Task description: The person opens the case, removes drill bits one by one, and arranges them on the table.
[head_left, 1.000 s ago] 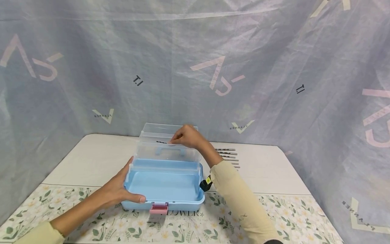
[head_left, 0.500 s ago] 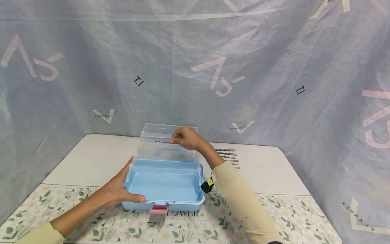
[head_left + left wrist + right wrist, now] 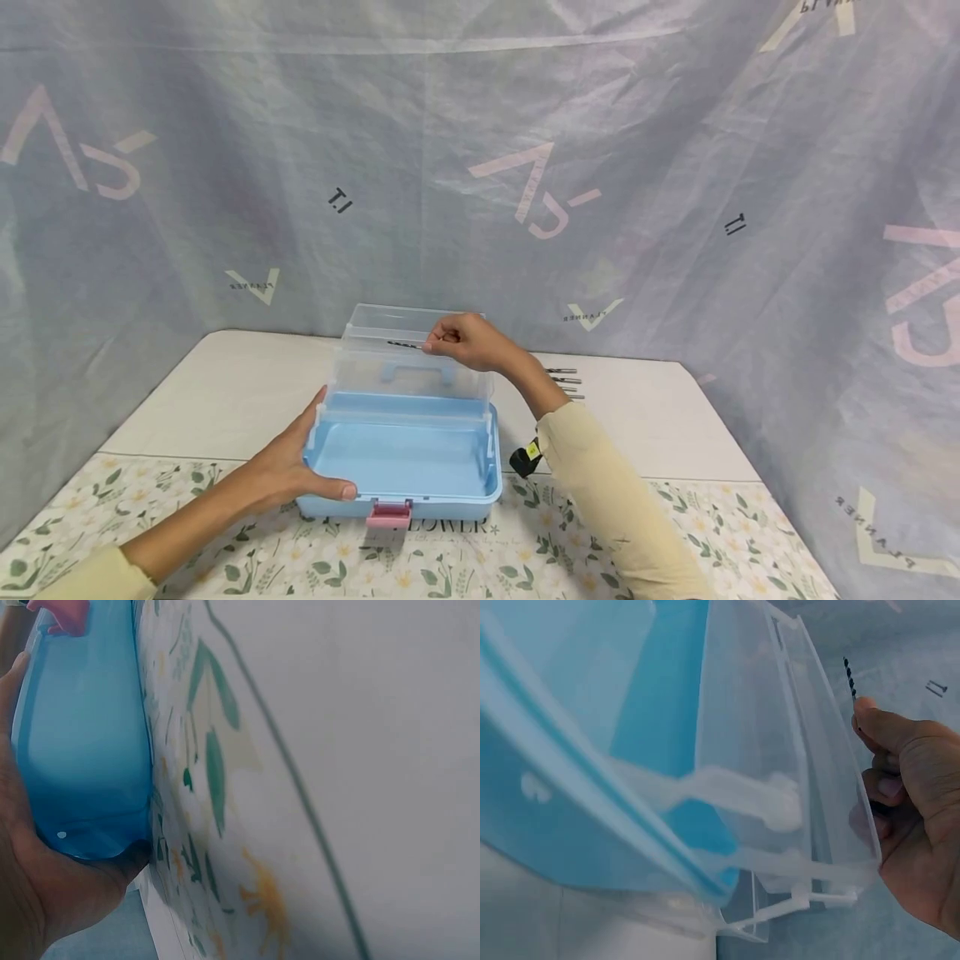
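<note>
A light-blue plastic toolbox (image 3: 401,507) stands with its pink latch (image 3: 389,517) toward me, and its clear trays (image 3: 352,367) are unfolded at the back. My left hand (image 3: 288,471) grips the box's left end, thumb along the front rim; the left wrist view shows the palm against the blue wall (image 3: 90,750). My right hand (image 3: 472,342) pinches a dark, twisted drill bit (image 3: 402,344) by its shank above the upper tray. In the right wrist view the drill bit (image 3: 850,677) points up and away past the tray's edge, between thumb and fingertip.
Several more drill bits (image 3: 567,381) lie in a row on the white table (image 3: 637,417), right of the toolbox and partly behind my right forearm. A flowered cloth (image 3: 285,558) covers the near part. A grey printed curtain (image 3: 420,150) hangs behind the table.
My right hand has drifted a little to the right with the drill bit still pinched. The left hand keeps its hold on the toolbox.
</note>
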`<state>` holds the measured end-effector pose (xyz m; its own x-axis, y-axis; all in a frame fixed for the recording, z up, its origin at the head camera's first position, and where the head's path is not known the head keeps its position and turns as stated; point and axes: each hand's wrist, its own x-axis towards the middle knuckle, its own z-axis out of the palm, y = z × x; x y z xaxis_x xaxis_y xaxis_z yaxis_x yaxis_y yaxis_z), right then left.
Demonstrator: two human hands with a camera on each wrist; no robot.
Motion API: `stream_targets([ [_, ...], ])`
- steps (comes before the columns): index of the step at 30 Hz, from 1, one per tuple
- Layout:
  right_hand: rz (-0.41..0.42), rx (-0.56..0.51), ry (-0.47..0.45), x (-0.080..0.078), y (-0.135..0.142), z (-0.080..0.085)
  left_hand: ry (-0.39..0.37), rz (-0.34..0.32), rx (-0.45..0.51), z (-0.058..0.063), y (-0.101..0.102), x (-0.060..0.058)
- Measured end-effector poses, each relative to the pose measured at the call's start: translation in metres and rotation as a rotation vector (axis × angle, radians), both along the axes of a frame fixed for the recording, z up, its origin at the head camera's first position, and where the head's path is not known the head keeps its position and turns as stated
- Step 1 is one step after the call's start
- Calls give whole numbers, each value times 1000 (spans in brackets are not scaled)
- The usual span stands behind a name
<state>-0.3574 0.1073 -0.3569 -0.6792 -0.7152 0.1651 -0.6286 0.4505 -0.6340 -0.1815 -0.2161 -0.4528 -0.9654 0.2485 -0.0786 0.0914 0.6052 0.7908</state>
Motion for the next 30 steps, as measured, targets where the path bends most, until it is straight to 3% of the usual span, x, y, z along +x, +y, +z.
stream_targets([
  [18,-86,-82,8,12,62,6,-15,-10,2,2,1,0],
  [30,-174,-77,10,19,114,-4,-1,-1,10,2,1,0],
])
